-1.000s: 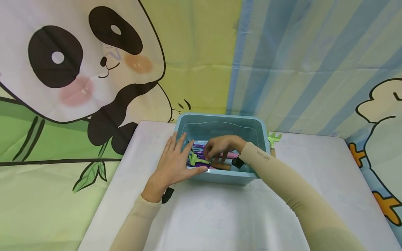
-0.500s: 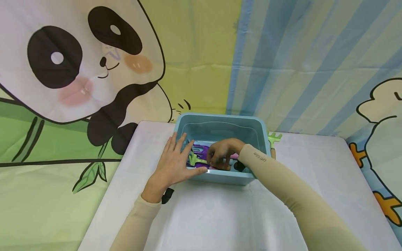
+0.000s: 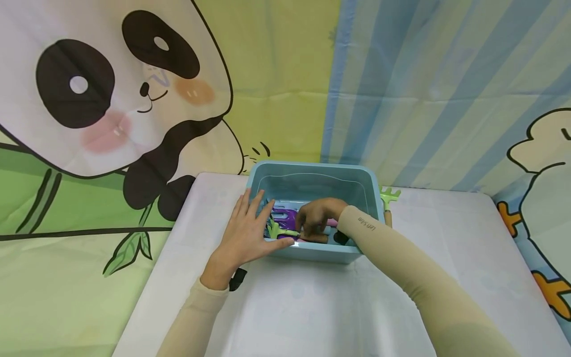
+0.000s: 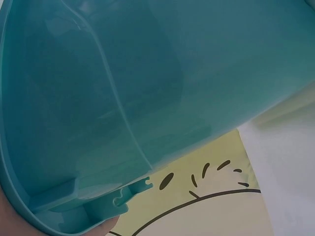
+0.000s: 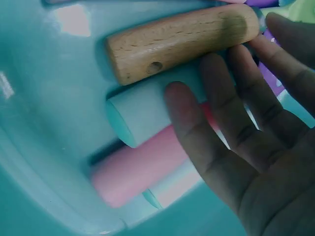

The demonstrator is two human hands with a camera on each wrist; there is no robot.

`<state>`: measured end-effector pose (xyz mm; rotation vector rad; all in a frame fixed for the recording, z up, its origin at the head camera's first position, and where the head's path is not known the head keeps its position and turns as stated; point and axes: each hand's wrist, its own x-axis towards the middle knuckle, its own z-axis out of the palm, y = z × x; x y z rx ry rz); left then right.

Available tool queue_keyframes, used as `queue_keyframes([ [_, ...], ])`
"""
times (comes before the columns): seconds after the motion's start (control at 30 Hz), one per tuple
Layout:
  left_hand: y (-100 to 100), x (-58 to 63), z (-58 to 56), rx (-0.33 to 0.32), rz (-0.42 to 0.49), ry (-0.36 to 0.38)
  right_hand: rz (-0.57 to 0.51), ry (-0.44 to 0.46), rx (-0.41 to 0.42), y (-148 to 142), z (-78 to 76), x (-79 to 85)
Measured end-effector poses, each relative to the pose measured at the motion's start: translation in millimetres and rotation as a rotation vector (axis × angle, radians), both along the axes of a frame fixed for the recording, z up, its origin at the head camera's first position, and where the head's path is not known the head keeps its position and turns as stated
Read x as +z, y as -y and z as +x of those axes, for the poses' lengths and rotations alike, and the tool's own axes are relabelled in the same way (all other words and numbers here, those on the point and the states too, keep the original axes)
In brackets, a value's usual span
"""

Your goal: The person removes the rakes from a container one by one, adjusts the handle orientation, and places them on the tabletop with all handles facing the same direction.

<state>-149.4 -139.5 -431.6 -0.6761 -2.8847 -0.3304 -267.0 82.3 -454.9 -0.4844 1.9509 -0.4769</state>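
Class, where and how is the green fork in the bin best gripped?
Probably the middle of the wooden handle on the green fork, from above: its rounded top is exposed, while a pale-blue handle lies close along one side.

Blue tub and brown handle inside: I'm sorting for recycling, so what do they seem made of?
Tub: likely plastic, smooth and slightly glossy, judging by its soft highlights and moulded rim.
Brown handle: apparently wood, smooth, from its grain flecks; whether it is varnished is unclear.

Beige sleeves (image 3: 415,270) (dark lettering (image 3: 367,224) on right), black wrist pieces (image 3: 238,279).
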Motion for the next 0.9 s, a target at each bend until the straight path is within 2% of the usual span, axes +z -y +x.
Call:
queue_keyframes([
  [0.17, 0, 0.9, -0.4, 0.001, 0.001, 0.005, 0.012, -0.026, 0.119, 3, 2.2, -3.7],
  [0.5, 0, 1.6, 0.4, -0.006, 0.011, -0.004, 0.029, -0.102, 0.242, 7, 5.8, -1.3],
  [0.73, 0, 1.5, 1.7, -0.007, 0.004, -0.014, 0.060, -0.123, 0.365, 11, 11.5, -5.9],
  [0.83, 0, 1.2, 2.1, -0.011, 0.005, -0.014, 0.075, -0.142, 0.395, 13, 12.9, -6.6],
  [0.9, 0, 1.1, 2.4, -0.009, 0.000, -0.014, 0.077, -0.130, 0.384, 13, 13.1, -6.0],
])
